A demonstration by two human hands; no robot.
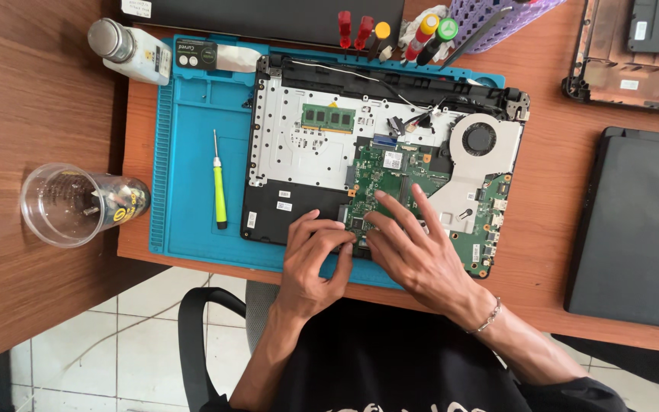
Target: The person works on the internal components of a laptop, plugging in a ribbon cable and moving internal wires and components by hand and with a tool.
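Note:
An opened laptop base (299,145) lies on a blue work mat (192,152), with its green mainboard (398,172), silver fan (482,141) and a green memory stick (328,118) exposed. My left hand (316,259) and my right hand (409,248) meet at the near edge of the mainboard. Their fingertips pinch at a small part there, which the fingers hide. My right index finger stretches up over the board. A thin bracelet sits on my right wrist.
A yellow-green screwdriver (219,183) lies on the mat's left part. A clear plastic cup (78,204) lies on its side further left. A white bottle (131,49) and several coloured screwdrivers (390,34) stand at the back. A black laptop cover (642,221) rests at right.

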